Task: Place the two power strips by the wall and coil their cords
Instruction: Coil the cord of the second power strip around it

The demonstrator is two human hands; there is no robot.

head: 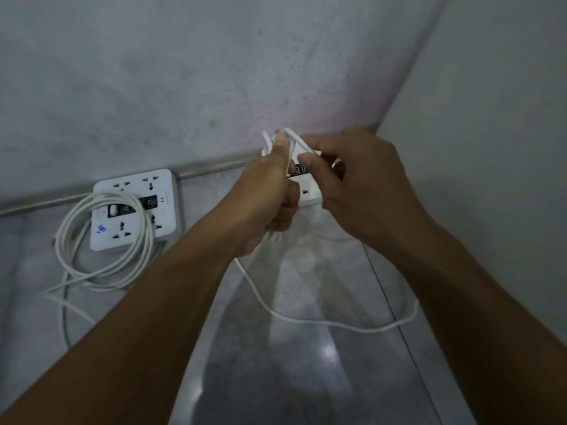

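— So, where are the two power strips sitting?

— One white power strip (pixel 135 210) is lying on the floor (pixel 306 348) against the wall (pixel 184 87), with its coiled cord (pixel 104 240) resting partly on top of it and partly on the floor in front. The second power strip (pixel 308 191) is lying by the same wall near the corner, mostly hidden behind the hands.

— And what are the hands doing?

— The left hand (pixel 267 197) is closing in a fist around loops of the second cord (pixel 306 317), thumb up. The right hand (pixel 359 185) is pinching a strand of that cord between thumb and fingers, just beside the left. A long loop is hanging down and trailing over the floor.
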